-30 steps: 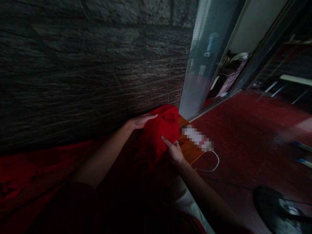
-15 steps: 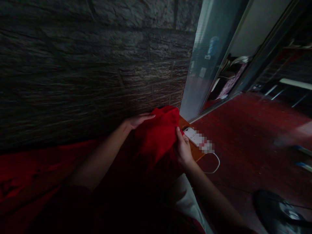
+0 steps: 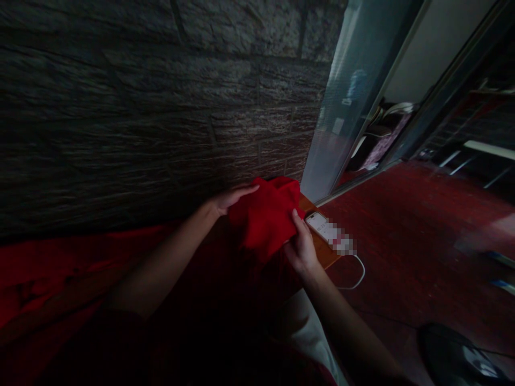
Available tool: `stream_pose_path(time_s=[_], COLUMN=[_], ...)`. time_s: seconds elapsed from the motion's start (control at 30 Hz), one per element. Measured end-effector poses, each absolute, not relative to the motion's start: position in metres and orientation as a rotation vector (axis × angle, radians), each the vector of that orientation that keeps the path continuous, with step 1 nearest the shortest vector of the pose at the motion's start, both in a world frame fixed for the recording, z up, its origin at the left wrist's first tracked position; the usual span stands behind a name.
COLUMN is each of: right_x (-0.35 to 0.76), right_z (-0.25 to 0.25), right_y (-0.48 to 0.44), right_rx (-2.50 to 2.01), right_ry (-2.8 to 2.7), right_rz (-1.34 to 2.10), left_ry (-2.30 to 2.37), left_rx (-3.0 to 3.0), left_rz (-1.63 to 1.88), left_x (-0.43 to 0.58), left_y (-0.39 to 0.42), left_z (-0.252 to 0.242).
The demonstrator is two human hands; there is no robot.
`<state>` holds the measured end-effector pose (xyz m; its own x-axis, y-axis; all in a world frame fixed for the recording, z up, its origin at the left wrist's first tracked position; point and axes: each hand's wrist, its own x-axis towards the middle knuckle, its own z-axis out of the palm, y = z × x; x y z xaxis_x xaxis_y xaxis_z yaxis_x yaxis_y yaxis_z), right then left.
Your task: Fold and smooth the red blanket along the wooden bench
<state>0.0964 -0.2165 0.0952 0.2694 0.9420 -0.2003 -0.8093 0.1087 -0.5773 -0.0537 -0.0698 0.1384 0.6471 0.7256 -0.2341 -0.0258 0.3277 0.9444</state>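
Observation:
A piece of red cloth hangs bunched between my two hands, its near part dropping into deep shadow. At its left edge, my left hand grips it, with fingers partly hidden by the fabric. My right hand pinches the right edge, thumb on top and the other fingers tucked under. Just right of that hand, a phone, partly blurred out by blocks, lies on a wooden tabletop.
A white cable loops from the phone over the table's edge. A rough stone-block wall rises behind. More red fabric lies at left. A glass door, red floor and dark round base are at right.
The cloth's near part has drawn up and bunched closer between my hands. My right hand's fingers have shifted slightly at the edge. The view has moved a little.

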Motion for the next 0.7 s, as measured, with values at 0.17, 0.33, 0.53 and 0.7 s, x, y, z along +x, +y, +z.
stream_pose_path(time_s=[0.17,0.33,0.53,0.7], right_x=[0.094,0.093,0.093,0.09], right_z=[0.102,0.1,0.103,0.116], right_y=[-0.22,-0.219,-0.218,-0.221], right_rx=[-0.653,-0.627,-0.671,-0.647], right_ry=[-0.255,-0.292,-0.248,-0.342], right_rz=[1.486,1.505,1.412,1.378], left_ry=[0.695,0.768,0.692,0.564], left_rx=[1.171,1.103,1.094,1.165], left_rz=[0.473,0.469,0.505,0.406], left_x=[-0.054,-0.051,-0.051,-0.053], left_y=[-0.071,-0.071,-0.071,-0.071], left_z=[0.145,0.146,0.156,0.169])
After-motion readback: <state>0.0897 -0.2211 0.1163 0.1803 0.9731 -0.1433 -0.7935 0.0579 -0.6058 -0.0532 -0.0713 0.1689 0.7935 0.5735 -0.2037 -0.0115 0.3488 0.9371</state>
